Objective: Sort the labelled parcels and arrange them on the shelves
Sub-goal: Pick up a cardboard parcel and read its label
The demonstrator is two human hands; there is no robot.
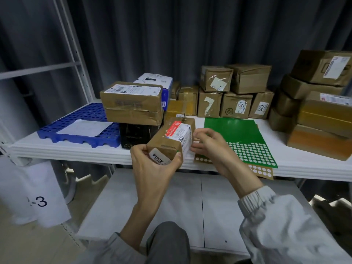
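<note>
Against a dark curtain, over the white shelf (80, 152) edge just left of the green sticker sheet (236, 134): gripping the small parcel (171, 140) in the left hand (152, 168), right hand (211, 147) loosely open beside it, likely reading labels, placing next.

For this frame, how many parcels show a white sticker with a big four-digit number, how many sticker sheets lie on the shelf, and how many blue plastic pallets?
Brown cardboard parcels with a white numbered sticker: 3 (held parcel, "3001" box, "3012" box)
Sticker sheets: 2 (green sheet, brown sheet)
Blue perforated plastic pallet: 1
Total: 6
</note>
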